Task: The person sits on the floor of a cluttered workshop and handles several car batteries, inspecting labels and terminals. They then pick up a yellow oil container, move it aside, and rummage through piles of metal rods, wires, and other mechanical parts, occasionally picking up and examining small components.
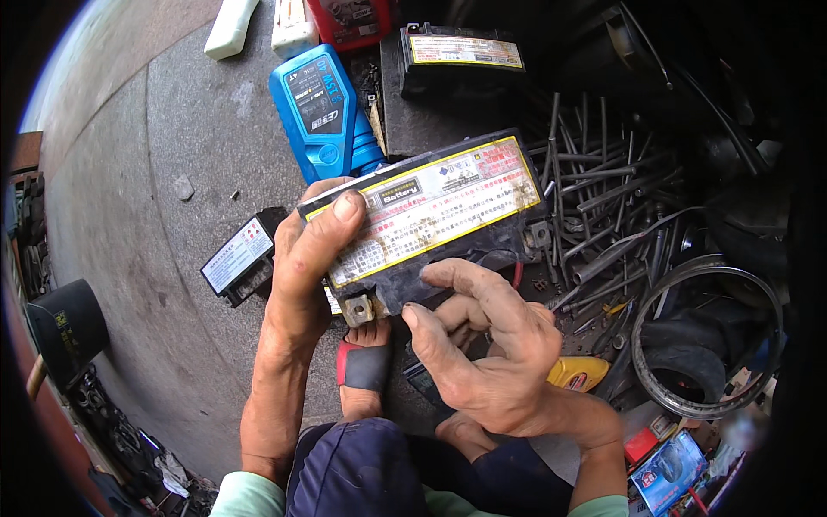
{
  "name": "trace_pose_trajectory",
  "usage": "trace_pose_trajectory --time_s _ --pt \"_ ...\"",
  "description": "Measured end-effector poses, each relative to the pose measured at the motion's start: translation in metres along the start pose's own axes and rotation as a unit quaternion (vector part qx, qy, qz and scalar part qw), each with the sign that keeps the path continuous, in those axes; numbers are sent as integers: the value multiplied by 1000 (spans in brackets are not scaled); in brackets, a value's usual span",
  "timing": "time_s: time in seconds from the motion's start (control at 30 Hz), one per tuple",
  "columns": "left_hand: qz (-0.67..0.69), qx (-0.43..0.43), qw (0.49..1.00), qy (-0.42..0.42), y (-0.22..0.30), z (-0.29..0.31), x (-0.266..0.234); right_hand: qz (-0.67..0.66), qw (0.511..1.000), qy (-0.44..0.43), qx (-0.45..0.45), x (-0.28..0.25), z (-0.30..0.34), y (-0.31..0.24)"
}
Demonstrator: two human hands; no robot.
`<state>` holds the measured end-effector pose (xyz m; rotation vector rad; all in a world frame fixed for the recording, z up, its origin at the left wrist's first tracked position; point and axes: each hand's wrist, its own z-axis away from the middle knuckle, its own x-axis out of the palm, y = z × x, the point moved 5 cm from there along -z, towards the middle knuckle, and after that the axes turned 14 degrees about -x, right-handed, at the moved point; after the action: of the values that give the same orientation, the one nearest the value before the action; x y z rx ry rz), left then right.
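My left hand [314,250] grips the left end of a black battery [431,207], its thumb pressed on the white, yellow-edged label. The battery is tilted in front of me, with dirt smears on the label and a metal terminal at each lower corner. Just below its lower edge is my right hand [491,345]. Index finger and thumb stand apart there, close to the dark casing, while the other fingers curl inward. Whether a fingertip touches the casing I cannot tell. A reddish wire shows behind the right end of the battery.
A second battery [461,60] stands at the back, and a smaller one [241,258] lies on the left. Beyond are a blue oil bottle [319,112] and a red container [349,21]. At right are scattered metal rods [594,189], a metal ring [644,345] and a yellow bottle [577,373].
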<state>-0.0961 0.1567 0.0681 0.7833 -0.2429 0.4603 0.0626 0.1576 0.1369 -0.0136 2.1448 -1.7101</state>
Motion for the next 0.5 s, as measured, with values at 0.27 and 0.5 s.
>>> trace_pose_trajectory --time_s 0.27,0.5 --pt "27 -11 1000 -2 -5 -2 -7 30 984 -7 -173 8 1 10" --pt "26 1 1000 -14 5 2 1 82 951 -80 -286 6 7 11"
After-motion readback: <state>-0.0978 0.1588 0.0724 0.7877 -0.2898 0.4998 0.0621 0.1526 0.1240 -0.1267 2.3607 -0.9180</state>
